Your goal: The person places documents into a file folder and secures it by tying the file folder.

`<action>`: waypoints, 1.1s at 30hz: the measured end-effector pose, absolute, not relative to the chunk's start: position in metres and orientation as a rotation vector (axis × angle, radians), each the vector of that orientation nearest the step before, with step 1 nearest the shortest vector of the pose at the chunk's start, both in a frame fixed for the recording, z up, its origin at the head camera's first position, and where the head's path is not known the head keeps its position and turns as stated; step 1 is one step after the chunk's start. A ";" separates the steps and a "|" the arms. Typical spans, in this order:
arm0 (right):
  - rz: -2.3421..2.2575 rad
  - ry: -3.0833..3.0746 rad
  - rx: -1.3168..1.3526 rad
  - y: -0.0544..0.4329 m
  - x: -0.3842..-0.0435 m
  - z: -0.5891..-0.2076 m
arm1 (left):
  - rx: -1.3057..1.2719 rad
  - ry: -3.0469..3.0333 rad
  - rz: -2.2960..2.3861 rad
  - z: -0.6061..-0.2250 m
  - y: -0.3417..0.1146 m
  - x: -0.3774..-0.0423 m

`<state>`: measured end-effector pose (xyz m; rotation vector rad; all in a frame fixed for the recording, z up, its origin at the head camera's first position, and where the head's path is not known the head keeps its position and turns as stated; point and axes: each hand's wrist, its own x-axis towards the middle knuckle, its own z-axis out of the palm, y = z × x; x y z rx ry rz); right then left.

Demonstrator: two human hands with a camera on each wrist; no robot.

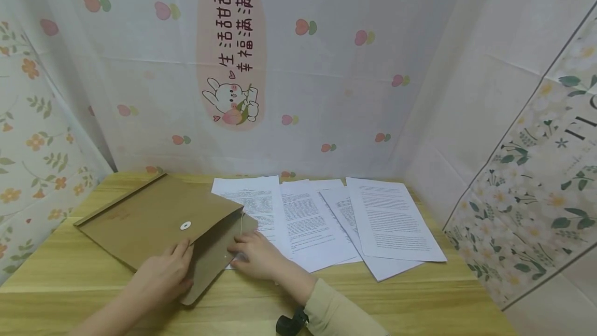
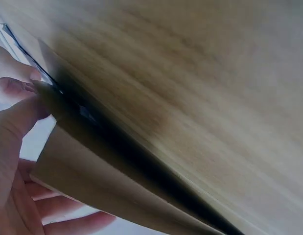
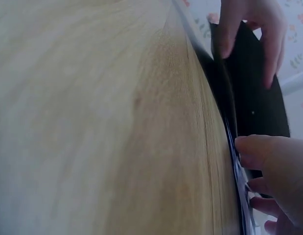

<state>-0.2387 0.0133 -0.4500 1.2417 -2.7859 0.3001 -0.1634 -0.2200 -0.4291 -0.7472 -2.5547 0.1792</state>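
A brown kraft paper document envelope [image 1: 140,217] lies slanted on the left of the table, its mouth parted and its flap [image 1: 212,258] toward the right. My left hand [image 1: 163,274] grips the mouth's edge near the lower corner, fingers over the upper panel. At the flap's outer edge, my right hand [image 1: 256,255] pinches the brown paper between thumb and fingers, close beside the printed sheets [image 1: 254,196]. In the right wrist view, the thumb of my right hand [image 3: 283,171] sits on the flap's edge. A white round button [image 1: 185,225] shows on the envelope.
More printed sheets [image 1: 396,217] overlap in a spread across the table's back right. The wood-grain table [image 1: 401,305] meets a patterned white cloth [image 1: 326,92] at the back. A black wrist device [image 1: 291,323] is strapped at my right sleeve.
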 end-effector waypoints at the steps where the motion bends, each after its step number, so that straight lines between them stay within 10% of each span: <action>1: 0.292 -2.789 1.242 0.013 -0.239 -0.450 | -0.723 -2.582 0.155 -0.428 -0.220 -0.162; 33: 0.072 -2.959 0.937 -0.001 -0.242 -0.454 | -0.406 -2.722 -0.117 -0.426 -0.230 -0.153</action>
